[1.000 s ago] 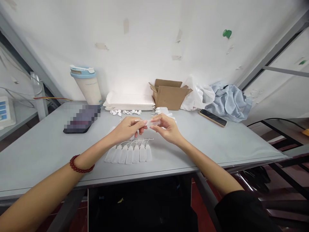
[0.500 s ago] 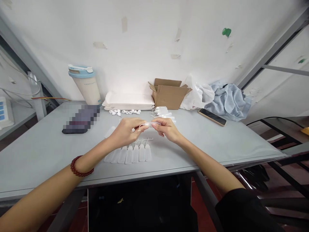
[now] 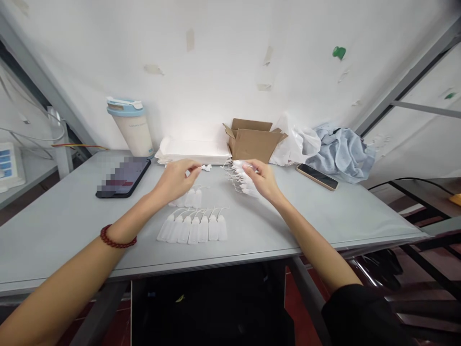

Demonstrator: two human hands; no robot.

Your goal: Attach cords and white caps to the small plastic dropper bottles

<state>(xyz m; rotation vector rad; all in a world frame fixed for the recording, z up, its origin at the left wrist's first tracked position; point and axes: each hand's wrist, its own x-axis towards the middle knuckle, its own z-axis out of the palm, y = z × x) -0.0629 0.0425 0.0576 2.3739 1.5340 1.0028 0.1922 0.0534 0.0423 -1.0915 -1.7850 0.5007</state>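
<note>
My left hand [image 3: 180, 179] is over the back of the table, thumb and index finger pinched together beside the small white caps [image 3: 206, 167]; whatever lies between its fingertips is too small to make out. My right hand [image 3: 262, 179] has its fingers closed on a white bottle at the pile of white bottles [image 3: 247, 182] with thin tubes. In front of my left hand, several translucent bottles [image 3: 194, 229] with curved thin tubes lie in a row. A shorter row of bottles [image 3: 190, 198] lies behind them, partly covered by my left hand.
Along the wall stand a cup with a blue lid [image 3: 131, 127], a stack of white trays [image 3: 196, 151] and an open cardboard box [image 3: 254, 144]. A plastic bag [image 3: 297, 144], a blue cloth [image 3: 340, 151] and a phone [image 3: 317, 176] are at the right. A dark phone [image 3: 126, 180] lies left.
My hands have moved apart, the left back toward the caps and the right to the bottle pile. The tubed bottle between them has left the middle.
</note>
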